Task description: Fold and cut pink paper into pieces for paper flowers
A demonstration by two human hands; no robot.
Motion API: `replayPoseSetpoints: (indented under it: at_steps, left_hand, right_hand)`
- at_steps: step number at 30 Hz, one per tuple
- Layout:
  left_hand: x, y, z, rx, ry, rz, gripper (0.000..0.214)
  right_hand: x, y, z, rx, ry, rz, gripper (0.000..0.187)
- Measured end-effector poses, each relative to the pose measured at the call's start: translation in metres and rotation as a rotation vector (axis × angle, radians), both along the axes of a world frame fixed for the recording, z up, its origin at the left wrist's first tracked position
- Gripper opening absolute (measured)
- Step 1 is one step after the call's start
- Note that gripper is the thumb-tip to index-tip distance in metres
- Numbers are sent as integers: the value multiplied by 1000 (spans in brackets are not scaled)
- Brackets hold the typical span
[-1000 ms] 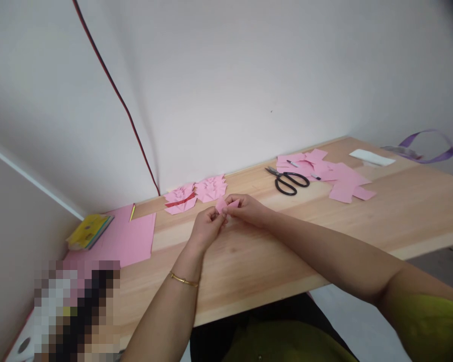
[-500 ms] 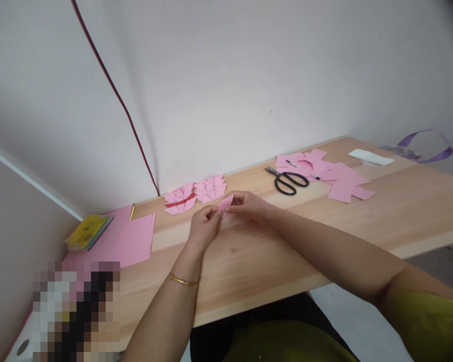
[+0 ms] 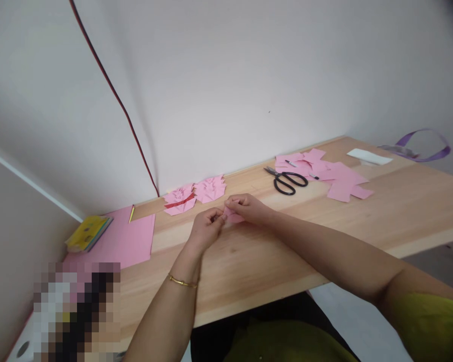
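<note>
Between my two hands is a small piece of pink paper (image 3: 234,216), held just above the wooden table. My left hand (image 3: 207,229), with a gold bracelet at the wrist, pinches the paper's left edge. My right hand (image 3: 249,208) grips it from the upper right, thumb and fingers pressed together. Part of the paper is hidden behind the fingers. Just beyond my hands lie two groups of folded pink paper pieces (image 3: 210,189), the left one crossed by a red strip (image 3: 179,202).
Black-handled scissors (image 3: 286,181) lie right of my hands, beside scattered pink paper scraps (image 3: 342,181) with pens on them. A white strip (image 3: 370,157) is farther right. At left, a yellow packet (image 3: 88,233) rests on large pink sheets (image 3: 130,241). A wall (image 3: 226,90) borders the table's back.
My right hand has turned, its fingers now over the paper's top. The paper has tipped from raised to lower and flatter. My left hand keeps nearly the same place.
</note>
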State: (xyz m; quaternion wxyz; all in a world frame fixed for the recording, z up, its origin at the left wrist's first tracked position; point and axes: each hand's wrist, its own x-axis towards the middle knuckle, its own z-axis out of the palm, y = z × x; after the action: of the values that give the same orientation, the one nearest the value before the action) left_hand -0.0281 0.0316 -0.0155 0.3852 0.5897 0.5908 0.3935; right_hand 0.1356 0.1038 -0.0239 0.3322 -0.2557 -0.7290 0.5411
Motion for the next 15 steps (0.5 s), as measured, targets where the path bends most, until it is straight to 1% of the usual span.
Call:
replayPoseSetpoints:
  at_steps: [4, 7, 9, 11, 13, 15]
  left_hand:
    - [2, -1, 1, -10, 16, -4, 20]
    - [1, 1, -2, -10, -37, 40, 20]
    - [0, 3, -6, 1, -76, 83, 21]
    - [-1, 5, -9, 14, -106, 120, 23]
    - [-1, 7, -11, 24, -131, 137, 25]
    - [-1, 7, -10, 11, -144, 139, 27]
  right_hand:
    - [1, 2, -1, -108, -17, 33, 48]
    - [2, 4, 0, -201, -18, 12, 56]
    - [2, 5, 0, -178, -23, 0, 50]
    - [2, 6, -2, -103, -32, 23, 38]
    - [1, 7, -4, -51, -36, 43, 30]
    - [1, 7, -5, -40, -47, 20, 25]
